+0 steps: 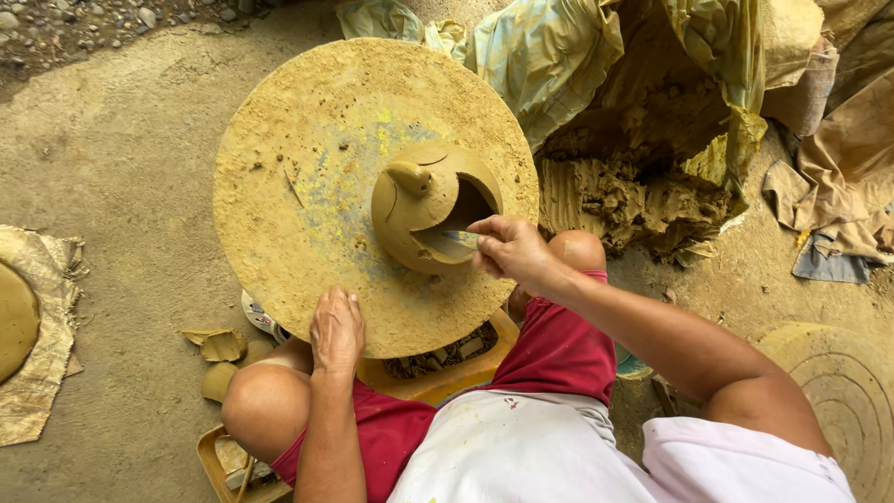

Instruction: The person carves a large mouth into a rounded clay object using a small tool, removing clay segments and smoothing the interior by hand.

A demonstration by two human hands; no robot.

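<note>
There is a single view, from a camera worn on the person's head. It looks almost straight down over the person's own lap and bent knees onto a round clay-coated turntable (307, 196) that fills the middle of the frame. It sits close, within arm's reach, so both forearms enter from the bottom edge. The dirt floor (112, 149) shows at left, and a heap of clay in plastic sheeting (633, 177) at upper right.
</note>
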